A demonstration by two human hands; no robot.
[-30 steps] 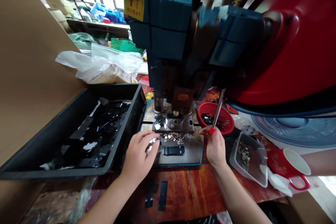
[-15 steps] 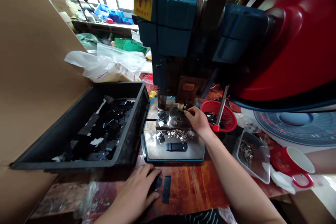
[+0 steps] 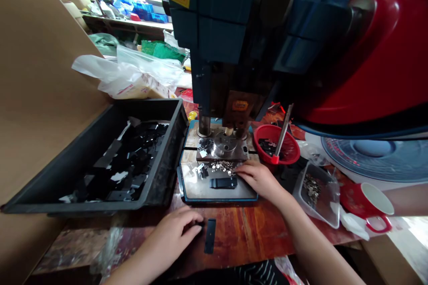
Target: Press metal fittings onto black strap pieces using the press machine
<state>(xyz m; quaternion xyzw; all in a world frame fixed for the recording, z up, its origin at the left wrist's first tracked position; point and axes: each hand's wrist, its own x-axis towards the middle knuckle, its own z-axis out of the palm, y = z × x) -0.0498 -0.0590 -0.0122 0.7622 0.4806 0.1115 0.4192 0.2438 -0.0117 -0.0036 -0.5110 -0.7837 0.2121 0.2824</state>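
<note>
My left hand (image 3: 179,230) rests low over the wooden table, thumb and fingertips closed on a small dark piece. Just right of it lies a flat black strip (image 3: 209,236). My right hand (image 3: 257,177) is at the right side of the metal base plate (image 3: 197,190), its fingertips together at the edge of a pile of small shiny metal parts (image 3: 223,167); whatever is between them is too small to see. A black folded piece (image 3: 223,182) lies on the plate in front of the pile. Behind, the round die (image 3: 224,143) sits under the press head.
A black bin (image 3: 163,160) of dark pieces stands left. The blue press (image 3: 217,22) rises ahead, with a large red wheel (image 3: 374,62). At right are a red basket (image 3: 290,144) with a metal lever, a clear tray (image 3: 329,200) of metal parts and a red mug (image 3: 354,200).
My right hand has moved from the die down to the pile of metal parts. My left hand has shifted slightly left, its thumb and fingers nearer together. The view has tilted slightly.
</note>
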